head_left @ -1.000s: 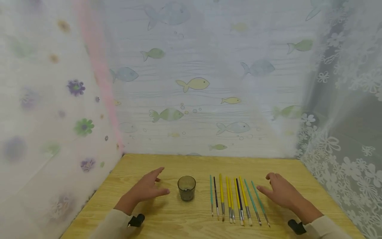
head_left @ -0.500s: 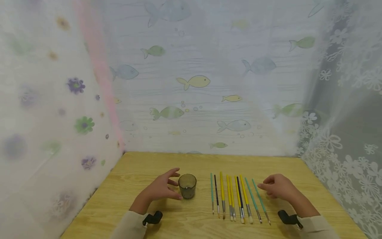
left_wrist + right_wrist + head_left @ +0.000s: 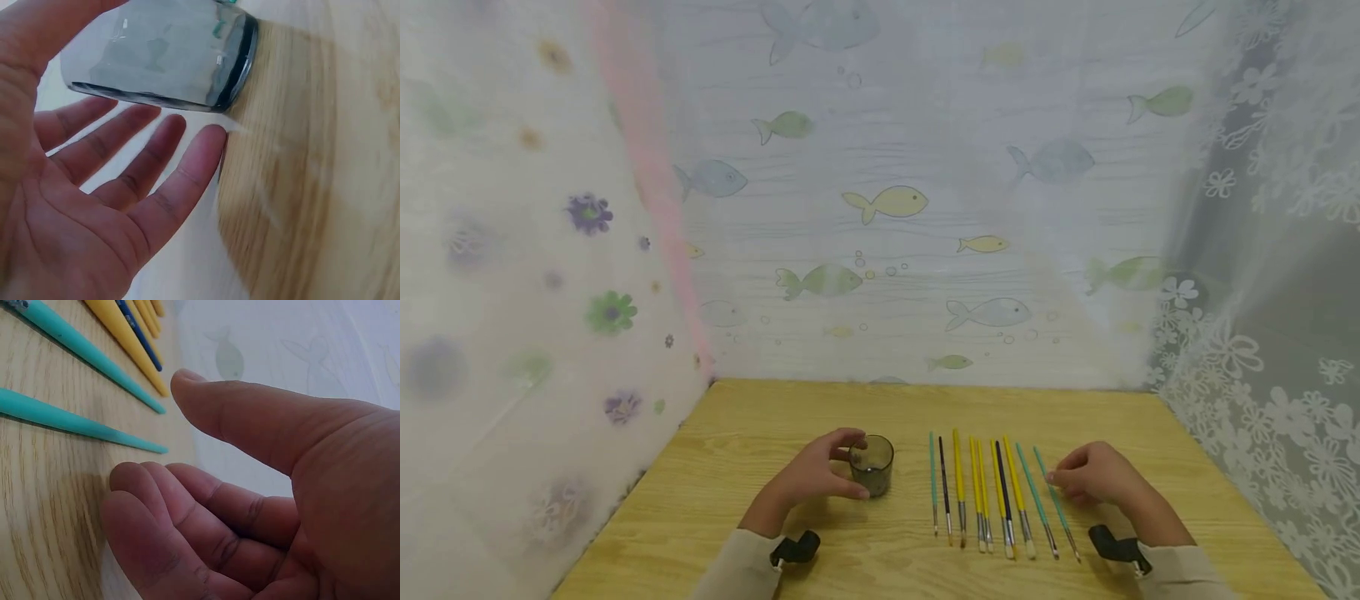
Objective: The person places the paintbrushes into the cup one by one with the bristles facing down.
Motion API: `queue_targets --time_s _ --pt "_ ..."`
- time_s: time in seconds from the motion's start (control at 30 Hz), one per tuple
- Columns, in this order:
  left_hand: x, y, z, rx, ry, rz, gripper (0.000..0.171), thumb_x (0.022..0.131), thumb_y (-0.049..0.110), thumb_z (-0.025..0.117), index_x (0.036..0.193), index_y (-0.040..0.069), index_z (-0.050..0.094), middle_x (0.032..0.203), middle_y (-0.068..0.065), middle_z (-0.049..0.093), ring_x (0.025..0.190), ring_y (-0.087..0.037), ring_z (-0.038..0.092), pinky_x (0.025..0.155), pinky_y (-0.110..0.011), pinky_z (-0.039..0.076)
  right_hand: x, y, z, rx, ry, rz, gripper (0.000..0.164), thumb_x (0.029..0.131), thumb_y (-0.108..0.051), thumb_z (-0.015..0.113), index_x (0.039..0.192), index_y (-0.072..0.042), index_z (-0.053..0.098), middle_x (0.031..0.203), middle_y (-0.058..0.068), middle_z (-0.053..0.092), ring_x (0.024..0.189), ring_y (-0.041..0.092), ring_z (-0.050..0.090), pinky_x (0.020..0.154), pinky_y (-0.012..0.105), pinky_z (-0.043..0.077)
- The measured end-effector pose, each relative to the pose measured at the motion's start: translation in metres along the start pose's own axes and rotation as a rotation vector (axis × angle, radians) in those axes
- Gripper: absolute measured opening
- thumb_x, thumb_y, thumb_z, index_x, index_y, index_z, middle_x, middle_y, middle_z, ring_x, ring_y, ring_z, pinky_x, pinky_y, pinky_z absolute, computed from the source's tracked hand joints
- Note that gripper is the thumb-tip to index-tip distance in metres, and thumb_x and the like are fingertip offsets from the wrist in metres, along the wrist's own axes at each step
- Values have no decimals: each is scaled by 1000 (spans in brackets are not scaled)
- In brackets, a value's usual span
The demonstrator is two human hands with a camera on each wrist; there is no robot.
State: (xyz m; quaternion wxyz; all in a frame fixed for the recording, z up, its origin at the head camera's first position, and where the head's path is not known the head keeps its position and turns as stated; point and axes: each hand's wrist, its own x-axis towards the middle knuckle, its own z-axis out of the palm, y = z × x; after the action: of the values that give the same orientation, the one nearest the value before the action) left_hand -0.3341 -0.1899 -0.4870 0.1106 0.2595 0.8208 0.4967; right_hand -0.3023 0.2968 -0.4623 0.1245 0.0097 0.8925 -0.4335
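A dark, see-through glass (image 3: 880, 479) stands upright on the wooden table. My left hand (image 3: 808, 477) is around its left side, thumb in front and fingers behind. In the left wrist view the thumb lies along the glass (image 3: 162, 53), and a gap shows between the other fingers (image 3: 203, 153) and its wall. To the right of a row of paintbrushes is my right hand (image 3: 1101, 477), fingers bent and holding nothing. Its thumb and fingertips are near the handle of the outermost teal paintbrush (image 3: 1056, 498); the right wrist view shows this handle (image 3: 81, 422) apart from the fingers.
Several paintbrushes with yellow, dark and teal handles, among them a yellow paintbrush (image 3: 958, 475), lie side by side with bristles toward me. Behind the wooden table (image 3: 790, 408) hangs a fish-print curtain (image 3: 895, 283). Floral sheets (image 3: 505, 333) enclose both sides.
My left hand has moved right from open table to around the glass. The right hand has come slightly left toward the outermost brush, its fingers bending more. The glass and brushes stay put.
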Motion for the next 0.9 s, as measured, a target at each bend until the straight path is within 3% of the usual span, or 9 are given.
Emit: queue_targets --time_s 0.3,0.6,0.9 --pt "9 -3 10 -18 41 34 79 81 28 92 149 14 53 141 -8 63 126 -31 61 102 -46 53 1 6 5 0 -11 -36 33 91 -23 81 108 6 77 94 8 76 81 21 72 70 40 63" --pt "8 -2 17 -53 66 9 76 80 26 92 146 16 56 139 -9 64 123 -30 65 98 -37 57 4 3 20 -49 61 2 25 85 -21 86 97 0 80 87 7 75 74 19 71 66 38 62" --pt "8 -4 18 -42 58 17 77 82 27 91 149 14 54 140 -8 63 124 -30 64 101 -44 56 -1 -5 25 -89 126 0 19 83 -15 87 90 1 80 76 6 73 67 17 70 62 35 61"
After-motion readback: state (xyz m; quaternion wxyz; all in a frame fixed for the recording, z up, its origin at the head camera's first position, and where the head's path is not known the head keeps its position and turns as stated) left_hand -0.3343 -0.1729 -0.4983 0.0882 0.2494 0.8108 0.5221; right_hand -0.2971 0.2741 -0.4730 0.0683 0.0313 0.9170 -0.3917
